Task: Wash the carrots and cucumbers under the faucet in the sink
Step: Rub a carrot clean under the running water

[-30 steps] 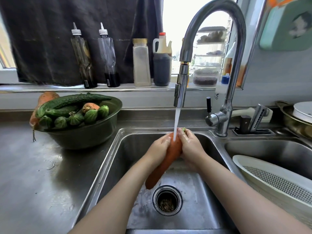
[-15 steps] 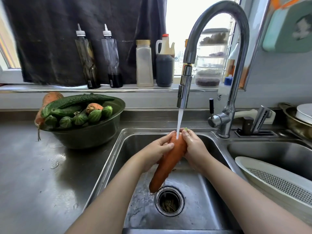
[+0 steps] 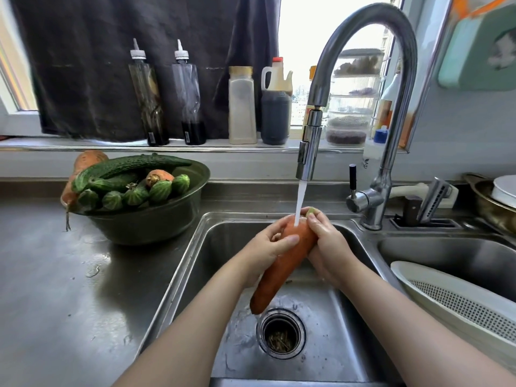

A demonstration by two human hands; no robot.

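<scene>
A carrot [image 3: 282,270] is gripped at its thick end by the curled fingers [image 3: 284,241] of the left hand [image 3: 265,247] and right hand [image 3: 328,247].
Its long axis is tilted, tip pointed down at the drain [image 3: 280,333] of the steel sink [image 3: 217,241]. Water is run from a chrome faucet [image 3: 309,152] above the fingers. Left of them, bumpy cucumbers [image 3: 134,165] are piled in a dark bowl [image 3: 150,222].

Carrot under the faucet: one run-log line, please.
step: rinsing carrot | left hand: grips carrot | right hand: grips carrot | faucet: running | bowl: holds cucumbers
</scene>
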